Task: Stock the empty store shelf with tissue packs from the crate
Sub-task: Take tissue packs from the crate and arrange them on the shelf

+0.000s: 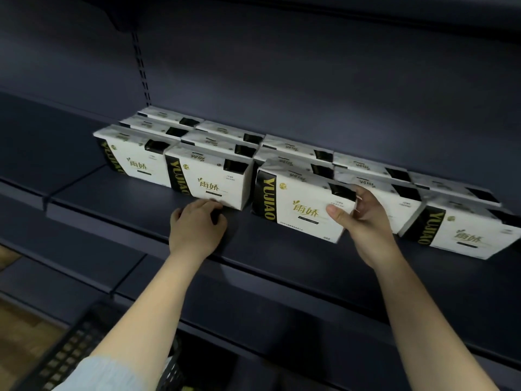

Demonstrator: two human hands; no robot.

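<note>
Several white tissue packs with black-and-gold ends stand in rows on the dark shelf [135, 204]. My right hand [363, 218] grips the right end of a front-row tissue pack [298, 207], thumb on its face, fingers behind it. That pack stands a little forward of its row. My left hand [197, 224] rests knuckles-up on the shelf, its curled fingers touching the lower front edge of the neighbouring pack [211, 179]. A black mesh crate [70, 351] shows at the bottom left, its inside hidden by my arm.
More packs [468, 232] fill the shelf to the right and behind. A slotted upright [141, 66] runs up the back panel. Lower dark shelves [253, 306] jut out below. Wooden floor [17, 328] is visible at the left.
</note>
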